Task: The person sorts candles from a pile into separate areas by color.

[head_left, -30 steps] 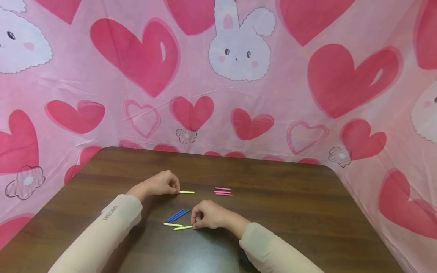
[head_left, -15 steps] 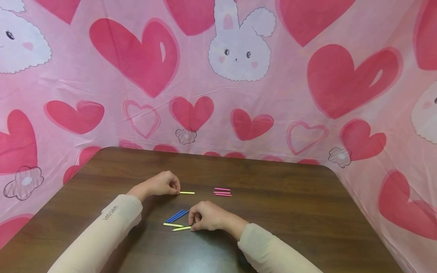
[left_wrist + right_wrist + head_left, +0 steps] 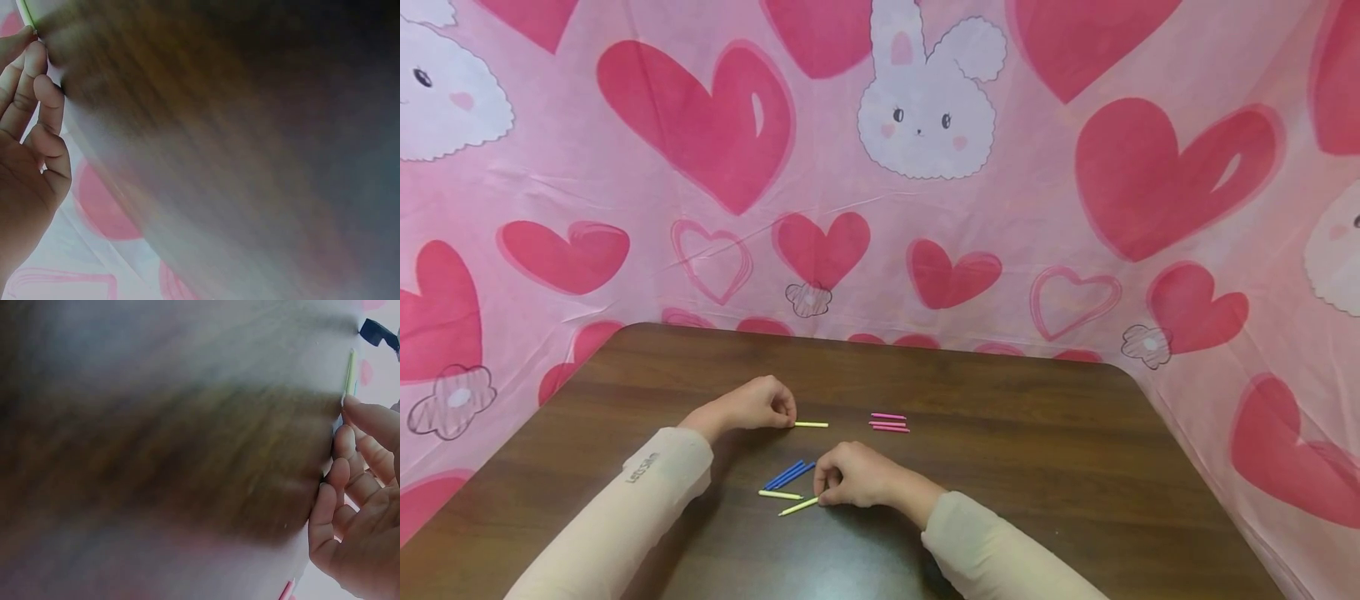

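My left hand (image 3: 756, 403) pinches the left end of a thin yellow stick (image 3: 812, 425) lying level over the table. In the left wrist view, that yellow stick (image 3: 26, 12) shows at the top left corner, held by thumb and fingertips. Closer to me, my right hand (image 3: 859, 475) pinches the right end of another yellow stick (image 3: 797, 507), which slants down to the left. A third yellow stick (image 3: 779, 495) lies just beyond it, beside several blue sticks (image 3: 784, 477) lying close together. The right wrist view shows the gripped yellow stick (image 3: 350, 372) pointing up from thumb and fingertips.
Three pink sticks (image 3: 889, 422) lie roughly parallel to the right of the left hand's stick. The brown wooden table (image 3: 1037, 467) reaches back to a pink cloth (image 3: 880, 250) printed with hearts and rabbits. A dark object (image 3: 377, 332) shows in the right wrist view.
My right hand has shifted slightly left, and the free end of its yellow stick has swung toward me, away from the other yellow stick. My left hand holds almost still.
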Demonstrator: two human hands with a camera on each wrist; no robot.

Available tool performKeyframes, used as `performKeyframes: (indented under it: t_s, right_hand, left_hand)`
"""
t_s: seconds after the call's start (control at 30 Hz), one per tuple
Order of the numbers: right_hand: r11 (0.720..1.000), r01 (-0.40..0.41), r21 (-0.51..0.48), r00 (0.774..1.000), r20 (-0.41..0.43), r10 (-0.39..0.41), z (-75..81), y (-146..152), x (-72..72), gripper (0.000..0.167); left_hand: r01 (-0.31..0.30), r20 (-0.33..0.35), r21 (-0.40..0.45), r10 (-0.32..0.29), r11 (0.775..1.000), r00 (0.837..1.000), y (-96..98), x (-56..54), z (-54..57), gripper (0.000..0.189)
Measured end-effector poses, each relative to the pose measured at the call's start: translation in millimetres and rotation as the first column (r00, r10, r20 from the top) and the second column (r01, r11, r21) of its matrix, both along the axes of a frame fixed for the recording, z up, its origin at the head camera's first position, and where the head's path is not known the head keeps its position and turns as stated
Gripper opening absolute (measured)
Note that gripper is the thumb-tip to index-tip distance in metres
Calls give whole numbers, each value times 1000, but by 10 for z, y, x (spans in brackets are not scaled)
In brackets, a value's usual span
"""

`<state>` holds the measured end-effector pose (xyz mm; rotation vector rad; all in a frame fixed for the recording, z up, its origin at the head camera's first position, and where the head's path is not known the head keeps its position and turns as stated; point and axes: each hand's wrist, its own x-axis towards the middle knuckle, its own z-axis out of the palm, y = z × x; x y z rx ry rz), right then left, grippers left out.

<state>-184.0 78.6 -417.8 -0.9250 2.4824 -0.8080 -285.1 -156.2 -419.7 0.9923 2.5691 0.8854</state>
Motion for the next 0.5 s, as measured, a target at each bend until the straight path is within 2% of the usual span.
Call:
performKeyframes:
  t_s: [0.23,0.5]
  right_hand:
    - [1000,-6,-26,1000,14,6,3,13,-2,8]
    - [999,3,-45,999,45,-1,29,51,-4,7]
  left_hand:
    - [0,-32,6,0,1000,999,-46,21,-6,5]
    - [-12,-87,17,14,1000,996,-164,63,67,4]
